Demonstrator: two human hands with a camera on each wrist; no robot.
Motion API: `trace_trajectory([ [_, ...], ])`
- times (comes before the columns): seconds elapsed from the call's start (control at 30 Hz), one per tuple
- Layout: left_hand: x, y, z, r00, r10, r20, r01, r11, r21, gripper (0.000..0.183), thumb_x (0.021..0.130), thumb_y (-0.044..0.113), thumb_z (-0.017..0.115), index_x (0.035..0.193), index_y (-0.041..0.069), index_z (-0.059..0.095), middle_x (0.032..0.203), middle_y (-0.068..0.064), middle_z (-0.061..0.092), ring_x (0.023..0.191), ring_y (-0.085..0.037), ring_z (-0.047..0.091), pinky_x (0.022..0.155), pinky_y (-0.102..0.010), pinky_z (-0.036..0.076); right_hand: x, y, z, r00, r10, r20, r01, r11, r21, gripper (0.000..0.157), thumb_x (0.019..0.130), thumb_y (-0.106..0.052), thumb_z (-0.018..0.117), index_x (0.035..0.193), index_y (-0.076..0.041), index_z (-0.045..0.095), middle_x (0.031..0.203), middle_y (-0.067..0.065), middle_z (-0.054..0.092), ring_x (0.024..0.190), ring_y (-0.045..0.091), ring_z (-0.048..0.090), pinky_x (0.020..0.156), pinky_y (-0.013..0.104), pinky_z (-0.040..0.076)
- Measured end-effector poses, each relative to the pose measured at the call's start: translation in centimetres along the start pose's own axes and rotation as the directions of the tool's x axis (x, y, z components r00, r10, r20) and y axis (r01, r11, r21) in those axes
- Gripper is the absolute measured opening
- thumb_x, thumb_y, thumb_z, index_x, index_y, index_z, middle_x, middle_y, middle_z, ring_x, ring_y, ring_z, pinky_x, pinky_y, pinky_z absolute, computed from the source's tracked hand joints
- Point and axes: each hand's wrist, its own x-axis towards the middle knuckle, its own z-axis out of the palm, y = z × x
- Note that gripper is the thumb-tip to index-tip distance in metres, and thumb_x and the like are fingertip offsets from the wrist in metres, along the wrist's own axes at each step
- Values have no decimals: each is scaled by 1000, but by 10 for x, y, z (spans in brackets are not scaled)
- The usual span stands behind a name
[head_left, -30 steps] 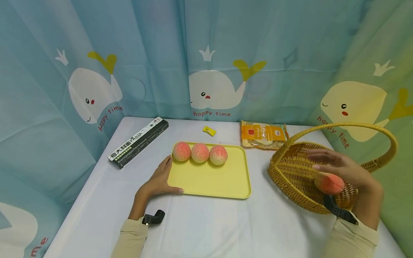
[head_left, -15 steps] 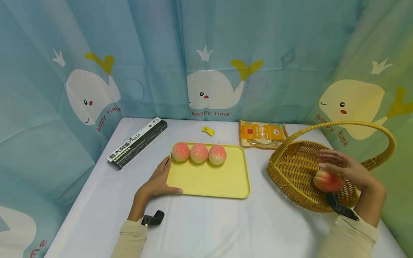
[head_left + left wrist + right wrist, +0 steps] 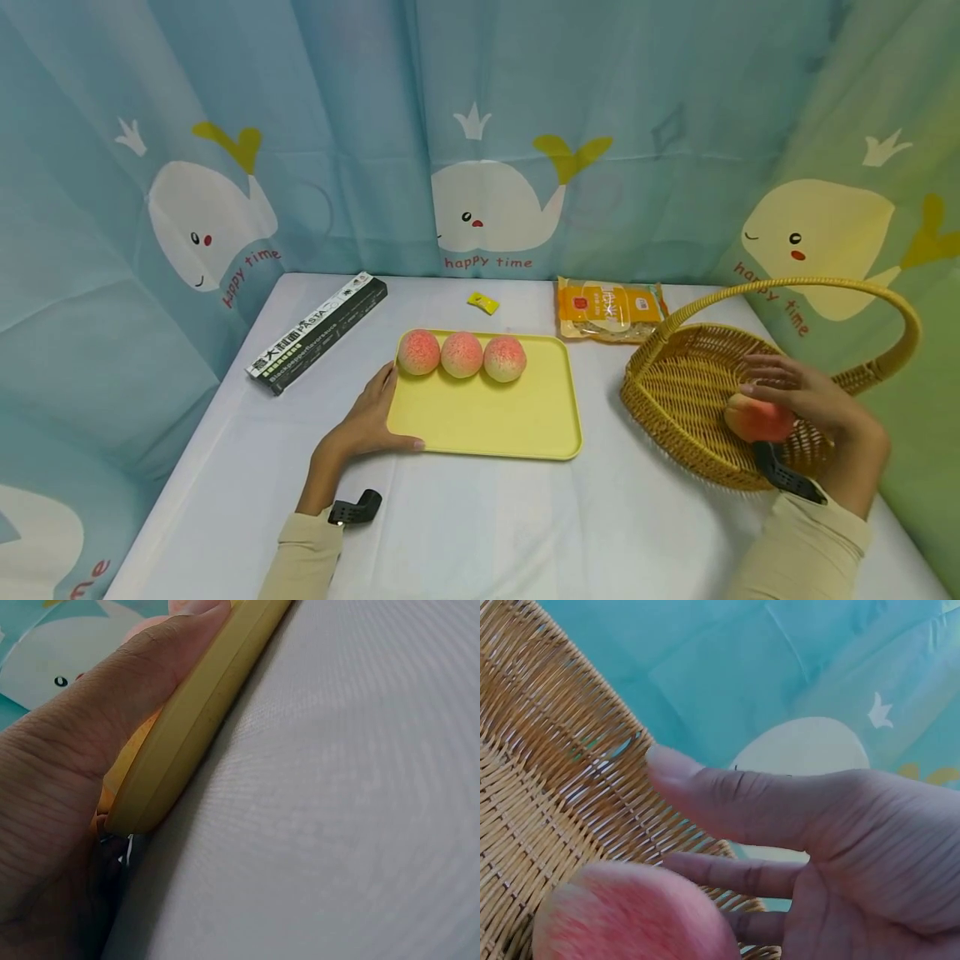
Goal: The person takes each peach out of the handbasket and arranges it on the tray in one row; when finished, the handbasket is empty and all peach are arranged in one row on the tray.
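Observation:
My left hand (image 3: pixel 367 418) rests against the near left corner of a yellow tray (image 3: pixel 480 417). Its thumb (image 3: pixel 161 656) lies along the front rim and its fingers stretch along the left side. Three pink peaches (image 3: pixel 462 355) sit in a row at the tray's back left. My right hand (image 3: pixel 813 400) reaches into a wicker basket (image 3: pixel 686 396), with a larger red-yellow peach (image 3: pixel 757 418) just below it. In the right wrist view the thumb is straight and apart from this peach (image 3: pixel 630 915). The other fingers are behind it, and whether they touch it is hidden.
A black and white pasta box (image 3: pixel 318 333) lies at the back left. Behind the tray are a small yellow packet (image 3: pixel 483 302) and an orange food bag (image 3: pixel 611 310). The basket's tall handle (image 3: pixel 795 283) arches over its right half. Curtains close off the back and sides.
The right hand has shifted slightly within the basket, and its fingers stay near the peach there. The left hand and the tray look the same. The head view has moved a little.

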Motion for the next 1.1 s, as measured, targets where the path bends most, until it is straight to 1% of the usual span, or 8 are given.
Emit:
trace_trajectory([
  [0.07,0,0,0,1000,0,-3,0,1000,4,139,60,58,85,158,11,-1,163,-17,3,149,-40,11,114,-64,21,1,1,1,998,55,33,-55,998,-17,39,98,-16,58,135,-27,47,118,-27,55,98,-21,48,76,12,46],
  [0.13,0,0,0,1000,0,-5,0,1000,9,139,60,58,85,158,10,-1,163,-18,3,149,-40,11,114,-64,21,1,4,3,993,100,64,-100,995,-9,40,99,-19,58,136,-26,47,116,-30,54,97,-20,47,74,16,48],
  [0.3,-1,3,-2,1000,-2,-1,2,1000,5,139,60,57,85,158,11,-1,163,-18,3,149,-40,11,114,-63,21,1,13,9,991,98,95,-100,995,17,40,99,-17,57,137,-25,48,118,-28,46,98,-17,48,74,21,51],
  [0.43,-2,4,-3,1000,-2,-2,2,1000,3,138,60,57,85,158,11,0,163,-18,4,149,-40,12,114,-63,21,2,13,12,986,116,124,-116,993,-7,42,101,-21,54,142,-20,44,135,14,47,97,-13,49,74,24,51],
  [0.53,-1,3,-2,1000,-5,-3,5,1000,3,138,60,57,85,158,10,0,163,-19,4,149,-41,12,114,-63,21,3,12,12,978,143,151,-143,990,-12,46,102,-24,52,145,-13,41,140,28,38,95,-9,51,75,27,52],
  [0.73,0,1,-1,1000,-10,6,10,1000,9,139,60,58,85,158,11,-2,163,-19,4,149,-40,12,115,-62,21,4,9,14,955,208,212,-216,976,14,51,102,-29,50,147,-8,38,138,25,34,96,3,53,76,31,52],
  [0.97,1,1,-1,1000,-6,5,6,1000,-1,139,60,57,85,158,12,-3,163,-18,3,149,-40,11,115,-63,20,2,9,17,936,264,234,-284,957,56,44,99,-29,55,141,-22,46,126,19,43,95,18,55,76,37,52],
  [1.1,0,0,-1,1000,-8,5,8,1000,5,140,60,58,85,158,10,-3,163,-18,3,149,-40,11,115,-63,20,1,7,18,921,296,253,-309,951,12,56,100,-36,52,146,-7,37,127,25,43,99,23,52,77,37,50],
])
